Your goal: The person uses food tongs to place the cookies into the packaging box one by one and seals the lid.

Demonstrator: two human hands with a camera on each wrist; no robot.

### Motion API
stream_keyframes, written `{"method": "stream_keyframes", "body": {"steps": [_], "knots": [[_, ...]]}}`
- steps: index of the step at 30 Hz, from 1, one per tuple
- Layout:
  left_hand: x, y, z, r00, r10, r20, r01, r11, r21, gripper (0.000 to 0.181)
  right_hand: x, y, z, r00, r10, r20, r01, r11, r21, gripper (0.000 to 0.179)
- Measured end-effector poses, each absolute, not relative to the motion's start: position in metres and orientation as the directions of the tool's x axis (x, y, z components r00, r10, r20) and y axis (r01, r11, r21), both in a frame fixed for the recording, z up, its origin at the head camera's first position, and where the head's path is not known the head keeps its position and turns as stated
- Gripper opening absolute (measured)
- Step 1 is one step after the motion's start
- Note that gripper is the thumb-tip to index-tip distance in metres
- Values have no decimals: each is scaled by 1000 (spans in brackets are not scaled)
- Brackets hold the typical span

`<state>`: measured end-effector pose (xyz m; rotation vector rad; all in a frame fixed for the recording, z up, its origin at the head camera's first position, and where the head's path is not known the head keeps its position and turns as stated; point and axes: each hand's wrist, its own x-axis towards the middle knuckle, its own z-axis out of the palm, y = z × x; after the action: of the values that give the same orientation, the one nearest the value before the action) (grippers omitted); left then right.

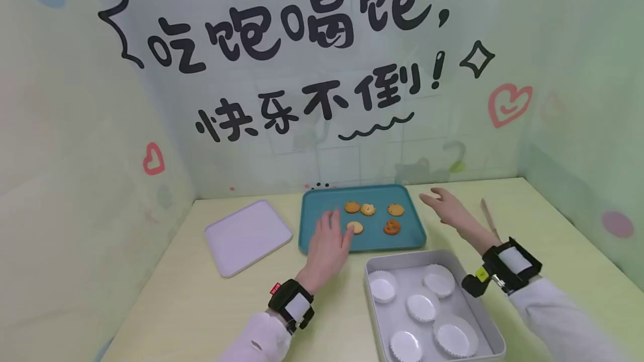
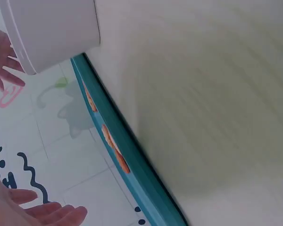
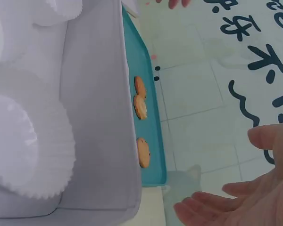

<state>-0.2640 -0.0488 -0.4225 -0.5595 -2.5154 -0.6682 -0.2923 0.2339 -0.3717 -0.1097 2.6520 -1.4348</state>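
A teal tray point(image 1: 371, 241) lies at the back of the table with several cookies on it. My left hand point(image 1: 328, 247) reaches over its near left part, fingers extended, holding nothing. By that thumb in the head view is a pale round cookie point(image 1: 358, 228). Farther right are a pretzel-shaped cookie point(image 1: 392, 227) and a round cookie point(image 1: 396, 209). At the back, a round cookie point(image 1: 351, 206) sits beside a scalloped cookie point(image 1: 368, 209). My right hand point(image 1: 451, 212) hovers past the tray's right edge, its loosely bent fingers holding nothing.
In front of the teal tray stands a deep whitish box point(image 1: 373, 325) with several fluted paper cups point(image 1: 424, 305) inside. A lilac tray point(image 1: 248, 236) lies to the left. On the right, a thin stick-like thing point(image 1: 488, 217) shows behind my right wrist. Walls point(image 1: 282, 172) enclose the table's back and sides.
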Motion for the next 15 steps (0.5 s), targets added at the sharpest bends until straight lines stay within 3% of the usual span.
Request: {"method": "stream_keyframes", "body": {"steps": [4, 9, 15], "knots": [[-250, -45, -424, -852, 281, 441, 476, 768, 429, 50, -276, 256, -378, -963, -173, -205, 96, 494, -864, 79], [-238, -34, -423, -909, 312, 276, 416, 711, 567, 53, -253, 273, -392, -940, -198, -277, 153, 480, -864, 80], [-225, -22, -425, -918, 370, 145, 368, 651, 664, 49, -232, 278, -410, -917, -216, -336, 202, 477, -856, 71]]}}
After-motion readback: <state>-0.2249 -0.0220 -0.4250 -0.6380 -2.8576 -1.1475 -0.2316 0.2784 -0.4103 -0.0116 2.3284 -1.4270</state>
